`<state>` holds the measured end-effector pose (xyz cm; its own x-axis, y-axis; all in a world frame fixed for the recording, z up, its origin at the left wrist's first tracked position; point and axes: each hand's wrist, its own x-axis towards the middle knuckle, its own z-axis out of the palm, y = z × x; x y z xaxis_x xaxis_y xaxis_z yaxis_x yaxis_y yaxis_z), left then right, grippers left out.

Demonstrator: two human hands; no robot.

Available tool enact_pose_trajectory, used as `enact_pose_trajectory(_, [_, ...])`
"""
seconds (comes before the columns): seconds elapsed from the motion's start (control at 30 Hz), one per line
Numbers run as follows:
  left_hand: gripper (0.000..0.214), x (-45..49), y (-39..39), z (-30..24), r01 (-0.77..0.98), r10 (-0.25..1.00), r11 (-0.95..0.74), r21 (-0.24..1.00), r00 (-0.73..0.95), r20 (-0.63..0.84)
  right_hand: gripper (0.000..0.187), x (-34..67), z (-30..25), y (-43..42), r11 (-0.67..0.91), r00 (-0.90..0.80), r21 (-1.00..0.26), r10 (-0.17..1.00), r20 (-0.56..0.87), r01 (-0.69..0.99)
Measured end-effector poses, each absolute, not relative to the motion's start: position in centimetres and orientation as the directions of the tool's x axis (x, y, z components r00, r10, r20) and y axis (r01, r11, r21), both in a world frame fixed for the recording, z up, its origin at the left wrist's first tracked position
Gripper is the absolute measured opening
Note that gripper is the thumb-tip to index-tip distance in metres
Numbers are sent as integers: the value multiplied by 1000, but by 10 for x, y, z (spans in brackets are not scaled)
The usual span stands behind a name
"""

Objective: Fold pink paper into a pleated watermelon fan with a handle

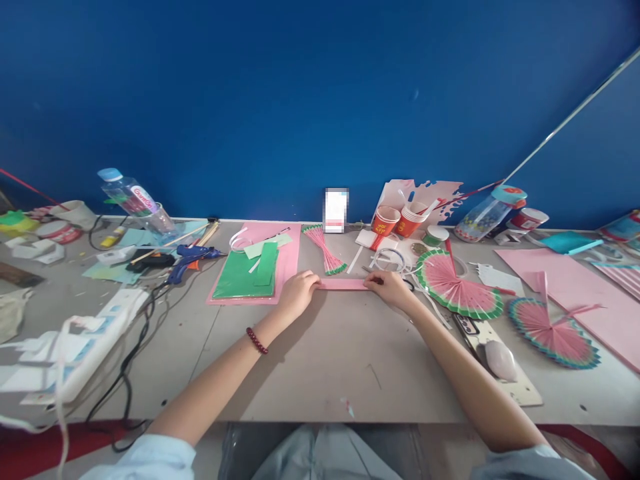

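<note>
A narrow pink paper strip [343, 285] stretches between my two hands, just above or on the tabletop. Its left end is pinched by my left hand [300, 291], which has a dark red bead bracelet at the wrist. At the other end, my right hand [389, 288] grips the strip with thumb and fingers closed. Behind the strip lies a pleated pink paper piece with green edges [327, 252], pinched at its middle. Green paper sheets [245, 275] on a pink sheet [215, 299] are left of my left hand. Scissors [409, 285] lie partly hidden beside my right hand.
Two pleated watermelon-like fans [463, 287] [555, 333] lie to the right, near a phone and a white stone [500, 360]. Red paper cups [385, 221] and a phone [335, 210] stand at the back. A blue glue gun [187, 260], cables and a power strip [100, 343] occupy the left.
</note>
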<state>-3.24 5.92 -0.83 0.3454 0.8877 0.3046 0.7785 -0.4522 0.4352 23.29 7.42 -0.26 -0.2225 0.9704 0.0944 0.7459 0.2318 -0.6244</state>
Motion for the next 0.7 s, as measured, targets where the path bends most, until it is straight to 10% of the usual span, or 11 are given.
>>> enact_pose_trajectory(0.7, [6,-37,80,5,702,935,-290,650,352,37,14,233,-14,72,258,-203,-611,966,159,748])
